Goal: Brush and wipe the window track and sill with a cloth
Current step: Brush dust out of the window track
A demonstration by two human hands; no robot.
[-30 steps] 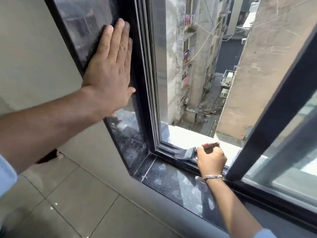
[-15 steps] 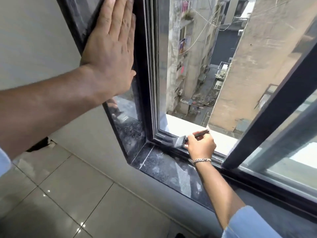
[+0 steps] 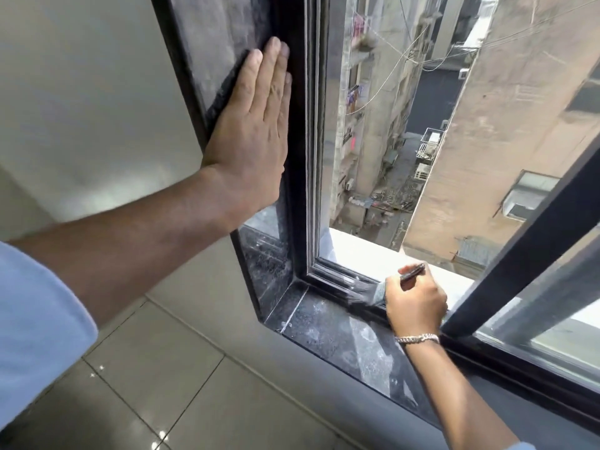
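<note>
My right hand [image 3: 416, 300] grips a small paint brush [image 3: 378, 292] with a dark handle. Its grey bristles press into the black window track [image 3: 337, 280] near the left corner. The dark speckled stone sill [image 3: 341, 339] below is dusty, with white smears. My left hand [image 3: 250, 141] lies flat, fingers together, on the dark stone side jamb [image 3: 211, 43] beside the black window frame [image 3: 300, 125]. No cloth is visible.
The window stands open onto a deep drop between buildings. A black sliding sash [image 3: 519, 271] slants across at the right, close to my right hand. A white outer ledge [image 3: 367, 254] lies beyond the track. Glossy tiled wall [image 3: 162, 368] lies below the sill.
The brush swept left along the track toward the corner, then came back slightly right. My left hand stayed pressed on the jamb while the view shifted.
</note>
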